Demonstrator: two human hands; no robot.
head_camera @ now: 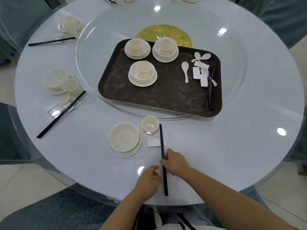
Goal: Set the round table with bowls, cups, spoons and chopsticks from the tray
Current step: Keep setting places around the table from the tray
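A pair of black chopsticks point(162, 146) lies on a white rest point(153, 142) at the near edge of the round table point(232, 146). My right hand point(174, 161) pinches the pair from the right. My left hand point(149, 178) touches it lower down from the left with curled fingers. A cream bowl on a plate point(124, 139) and a cup point(150, 124) stand just left of the chopsticks. The dark tray point(132, 97) on the glass turntable holds three bowl-and-cup stacks point(142, 73), spoons point(185, 70), white rests point(196, 73) and more chopsticks point(211, 90).
Two set places lie along the table's left side point(61, 83), with others partly seen at the far edge. A gold disc point(166, 33) marks the turntable's centre. Grey-blue covered chairs ring the table; one point(49, 211) is near my left arm.
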